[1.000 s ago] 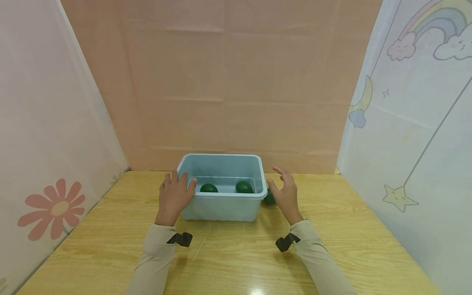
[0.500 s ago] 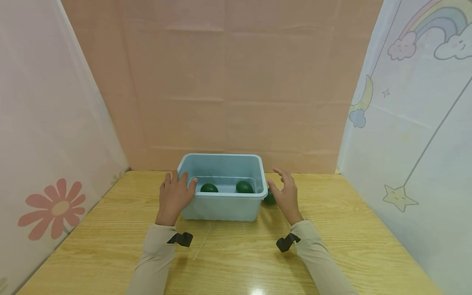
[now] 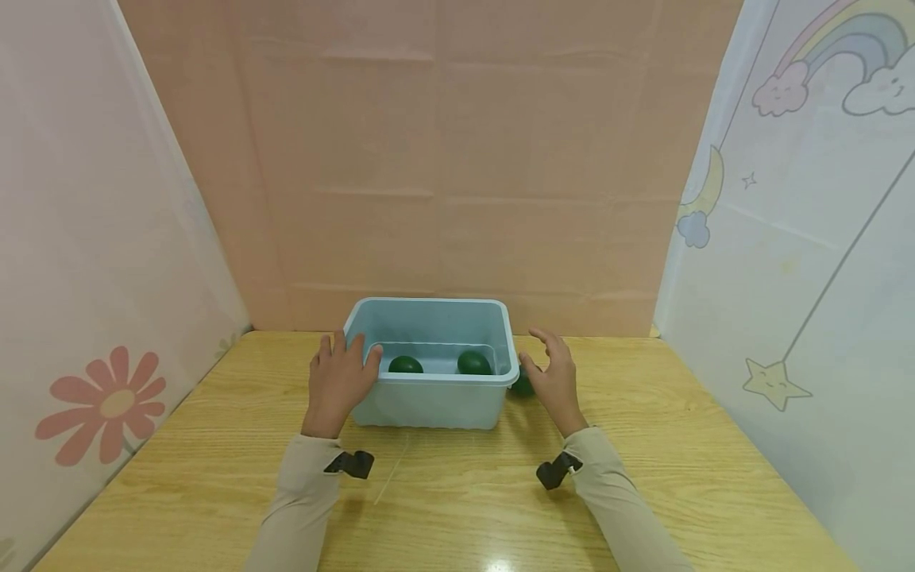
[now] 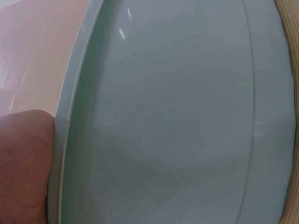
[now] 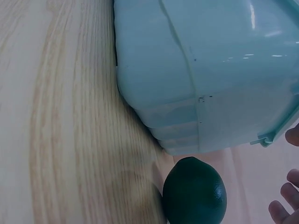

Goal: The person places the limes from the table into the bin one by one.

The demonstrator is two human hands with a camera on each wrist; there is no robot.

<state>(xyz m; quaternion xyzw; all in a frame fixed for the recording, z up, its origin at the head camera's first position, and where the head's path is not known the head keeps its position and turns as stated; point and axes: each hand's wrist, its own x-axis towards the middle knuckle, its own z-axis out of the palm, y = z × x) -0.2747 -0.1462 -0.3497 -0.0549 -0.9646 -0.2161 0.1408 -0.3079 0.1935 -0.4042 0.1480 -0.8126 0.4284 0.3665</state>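
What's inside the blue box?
Two dark green round fruits sit in the blue box. Its near wall hides their lower parts and the floor in front.

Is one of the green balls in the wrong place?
One does look left out. Two dark green fruits lie inside the blue tub, but a third green fruit sits on the wooden table just outside the tub's right wall, beside the right hand. Nothing looks spilled or broken.
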